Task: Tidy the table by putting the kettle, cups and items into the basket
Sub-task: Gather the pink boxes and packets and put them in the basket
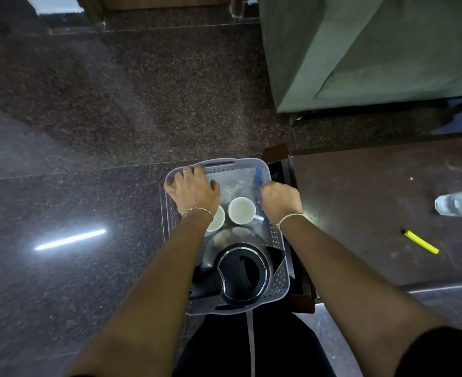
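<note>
A pale perforated plastic basket (278, 278) is below me, left of a dark wooden table's corner (360, 213). Inside it a steel kettle with a black lid (242, 270) lies at the near end. Two white cups (242, 210) sit in the middle, one partly hidden by my left wrist. A packet (231, 187) and a blue pen-like item (257, 175) lie at the far end. My left hand (194, 187) grips the basket's far left rim. My right hand (280, 201) is closed on the right rim, next to the blue item.
On the table lie a yellow marker (421, 241) and a clear plastic bottle (459, 202) at the right edge. A green upholstered seat (374, 50) stands beyond the table. Dark speckled floor (88, 159) spreads to the left. My black-clad legs are under the basket.
</note>
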{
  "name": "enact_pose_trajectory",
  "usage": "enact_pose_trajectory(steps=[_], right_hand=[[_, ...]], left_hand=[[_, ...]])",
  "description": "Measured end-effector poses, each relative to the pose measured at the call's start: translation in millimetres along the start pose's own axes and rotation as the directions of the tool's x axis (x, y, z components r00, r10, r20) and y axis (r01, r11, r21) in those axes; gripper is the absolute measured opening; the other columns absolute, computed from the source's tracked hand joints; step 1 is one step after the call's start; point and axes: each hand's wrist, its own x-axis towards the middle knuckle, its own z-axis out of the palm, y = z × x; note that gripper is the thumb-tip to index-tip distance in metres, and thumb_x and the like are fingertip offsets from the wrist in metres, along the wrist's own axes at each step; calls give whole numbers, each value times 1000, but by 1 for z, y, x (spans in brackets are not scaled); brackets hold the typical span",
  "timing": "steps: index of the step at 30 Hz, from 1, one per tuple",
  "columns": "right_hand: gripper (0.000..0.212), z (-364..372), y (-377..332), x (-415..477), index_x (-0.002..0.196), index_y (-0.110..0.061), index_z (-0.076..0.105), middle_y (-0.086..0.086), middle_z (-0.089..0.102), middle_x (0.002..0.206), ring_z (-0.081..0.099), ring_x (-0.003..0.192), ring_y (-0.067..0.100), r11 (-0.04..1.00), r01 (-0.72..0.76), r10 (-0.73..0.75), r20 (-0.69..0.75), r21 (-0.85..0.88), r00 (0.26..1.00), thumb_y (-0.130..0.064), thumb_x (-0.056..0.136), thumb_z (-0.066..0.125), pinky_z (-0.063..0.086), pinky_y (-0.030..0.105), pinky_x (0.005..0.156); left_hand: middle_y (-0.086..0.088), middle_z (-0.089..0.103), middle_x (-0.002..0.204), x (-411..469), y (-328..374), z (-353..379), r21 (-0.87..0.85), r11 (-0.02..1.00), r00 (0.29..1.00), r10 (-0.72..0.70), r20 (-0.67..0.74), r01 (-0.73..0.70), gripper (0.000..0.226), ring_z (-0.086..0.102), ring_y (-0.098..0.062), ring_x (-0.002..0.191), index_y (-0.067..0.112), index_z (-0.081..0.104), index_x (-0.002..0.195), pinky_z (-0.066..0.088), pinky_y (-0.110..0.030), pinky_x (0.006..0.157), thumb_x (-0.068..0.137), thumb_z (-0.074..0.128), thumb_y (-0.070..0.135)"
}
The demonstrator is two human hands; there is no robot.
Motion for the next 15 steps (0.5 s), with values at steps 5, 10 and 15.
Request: enact_pose_trajectory(steps=[5,10,15], right_hand=[[18,-8,17,-12,102,-13,66,10,67,102,67,90,35,971,-25,59,-140,237,988,-18,92,51,51,36,71],[20,-18,45,-42,102,-21,68,4,68,104,66,91,32,871,-72,208,-231,486,950,-28,90,55,54,38,75],[17,-15,101,-85,102,-24,68,0,69,105,66,95,26,797,-121,326,-252,591,911,-30,90,58,51,33,74]], left_hand=[[-7,67,114,-9,16,-10,-32,996,995,81,53,-80,37,57,-29,112,23,62,117,37,-44,93,85,51,38],[-6,67,119,-28,60,-26,-226,969,980,135,148,-99,38,55,-29,118,21,59,122,45,-43,97,87,52,33],[-9,66,114,-72,127,-35,-319,934,963,216,158,-157,34,57,-32,113,21,59,117,48,-44,94,85,54,30]])
